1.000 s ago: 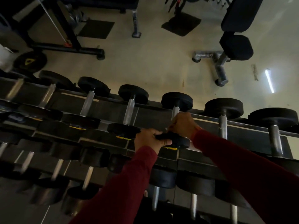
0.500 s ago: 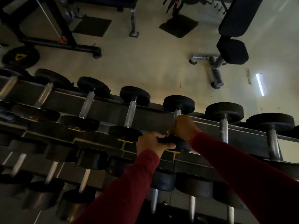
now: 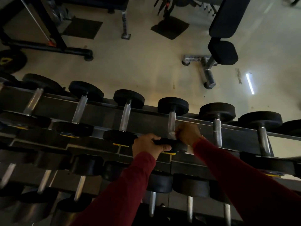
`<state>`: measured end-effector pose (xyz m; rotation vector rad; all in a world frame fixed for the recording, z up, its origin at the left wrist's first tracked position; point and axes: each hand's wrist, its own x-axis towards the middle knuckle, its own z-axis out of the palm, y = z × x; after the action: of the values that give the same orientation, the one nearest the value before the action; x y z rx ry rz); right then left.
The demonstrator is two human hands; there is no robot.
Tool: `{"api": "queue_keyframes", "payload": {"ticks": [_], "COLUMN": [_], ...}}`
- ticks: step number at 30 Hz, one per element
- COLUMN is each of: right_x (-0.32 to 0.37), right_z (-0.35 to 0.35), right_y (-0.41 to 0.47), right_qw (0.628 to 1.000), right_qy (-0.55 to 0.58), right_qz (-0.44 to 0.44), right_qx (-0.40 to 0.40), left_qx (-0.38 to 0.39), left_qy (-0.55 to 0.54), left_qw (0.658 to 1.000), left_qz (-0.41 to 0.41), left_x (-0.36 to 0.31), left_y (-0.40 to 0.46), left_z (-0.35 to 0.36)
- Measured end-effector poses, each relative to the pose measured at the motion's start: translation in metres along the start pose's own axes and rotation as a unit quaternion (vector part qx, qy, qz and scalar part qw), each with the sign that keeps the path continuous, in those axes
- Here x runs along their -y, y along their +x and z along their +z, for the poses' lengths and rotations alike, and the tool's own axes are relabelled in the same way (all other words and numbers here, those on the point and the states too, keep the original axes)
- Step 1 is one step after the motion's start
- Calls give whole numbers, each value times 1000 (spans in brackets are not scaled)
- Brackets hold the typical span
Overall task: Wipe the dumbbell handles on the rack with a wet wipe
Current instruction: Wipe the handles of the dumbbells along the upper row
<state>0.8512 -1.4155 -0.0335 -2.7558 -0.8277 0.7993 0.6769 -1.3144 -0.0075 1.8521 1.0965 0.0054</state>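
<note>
Right hand (image 3: 189, 133) has slid down the chrome knurled dumbbell handle (image 3: 171, 123) on the grey steel rack's (image 3: 146, 119) top tier, fingers curled round it over a white wet wipe (image 3: 172, 134). Left hand (image 3: 147, 146) still grips the near black rubber head (image 3: 175, 145). Stroke likely near its end.

My left hand (image 3: 147, 146) curls its grip round the near black rubber head (image 3: 172, 146) of a chrome-handled dumbbell on the top tier of the dark metal rack (image 3: 146, 119). My right hand (image 3: 189, 133) pinches a small white wet wipe (image 3: 172, 134) against the near end of that dumbbell's chrome handle (image 3: 171, 122). Both my sleeves (image 3: 244, 176) are dark red. More black dumbbells lie left and right, and a black padded bench (image 3: 223, 51) stands on the pale floor (image 3: 138, 67) beyond.
</note>
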Motion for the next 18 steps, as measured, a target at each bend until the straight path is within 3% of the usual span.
{"api": "queue_keyframes", "payload": {"ticks": [7,11,16,18], "right_x": [4,10,17,15], "right_z": [-11,-31,-21,-15], "right_y": [-2,-3,-14,-13], "right_qw": [998,987,996,991], "right_qy": [-55,62,-72,-123], "right_qz": [-4,18,7,11], "right_qx": [24,150,47,57], "left_qx": [4,6,10,10], "left_qy": [1,9,-4,-6], "left_qw": [1000,1000,1000,1000], "left_qz": [3,11,4,0], "left_x": [-2,-3,-3,-2], "left_y": [-1,0,0,1], "left_z": [-1,-2,-2,-3]}}
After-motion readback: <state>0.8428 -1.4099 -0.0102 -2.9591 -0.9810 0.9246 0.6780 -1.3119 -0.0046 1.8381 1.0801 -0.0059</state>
